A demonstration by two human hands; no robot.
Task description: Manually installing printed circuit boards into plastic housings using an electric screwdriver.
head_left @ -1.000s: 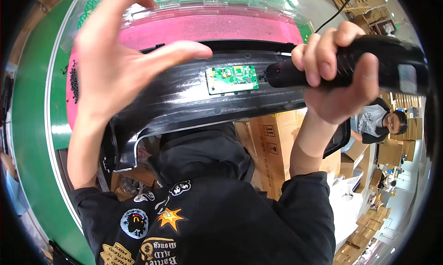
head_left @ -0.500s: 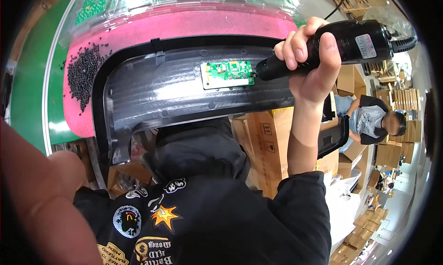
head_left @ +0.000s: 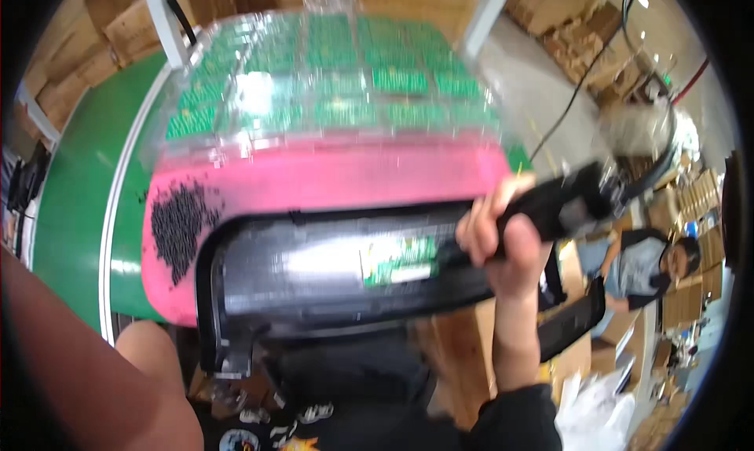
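My right hand (head_left: pixel 503 243) is closed around a black electric screwdriver (head_left: pixel 569 204). Its tip rests on a small green circuit board (head_left: pixel 397 261). The board sits on a long black plastic housing (head_left: pixel 314 274), which lies across a pink mat (head_left: pixel 330 176). My left arm (head_left: pixel 71 357) fills the lower left corner, blurred and away from the housing. I cannot make out its hand or whether it holds anything.
A heap of small black screws (head_left: pixel 179 223) lies on the mat's left end. Clear trays of green circuit boards (head_left: pixel 338 82) stand behind the mat. A green conveyor (head_left: pixel 78 208) runs on the left. Another person (head_left: pixel 652 262) sits at the right among cardboard boxes.
My left hand has dropped from above the housing to the lower left. My right hand has kept the screwdriver at the circuit board. The view has tilted up slightly.
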